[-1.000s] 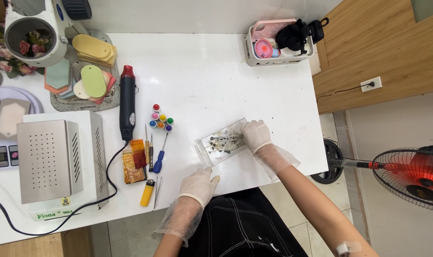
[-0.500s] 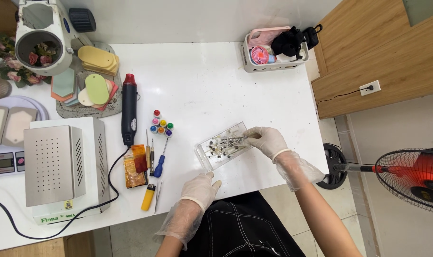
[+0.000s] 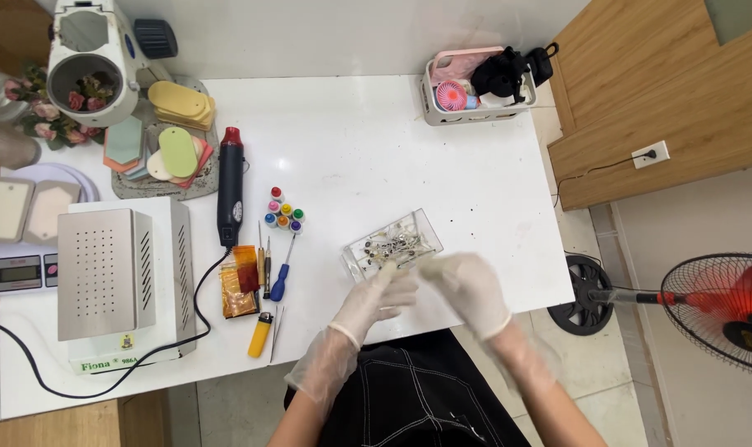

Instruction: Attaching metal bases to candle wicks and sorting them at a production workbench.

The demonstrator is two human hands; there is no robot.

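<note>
your left hand (image 3: pixel 374 300) in its thin glove has its fingers loosely curled, tips touching the near edge of the clear box (image 3: pixel 392 245) of small metal bits. your right hand (image 3: pixel 469 287) is blurry, open, holding nothing, just beside the box. the box sits on the white table (image 3: pixel 376 149). little paint bottles (image 3: pixel 282 217) and a blue screwdriver (image 3: pixel 282 271) lie to the left.

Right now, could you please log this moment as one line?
left hand: touching clear box | right hand: beside box, empty | table: white
</note>
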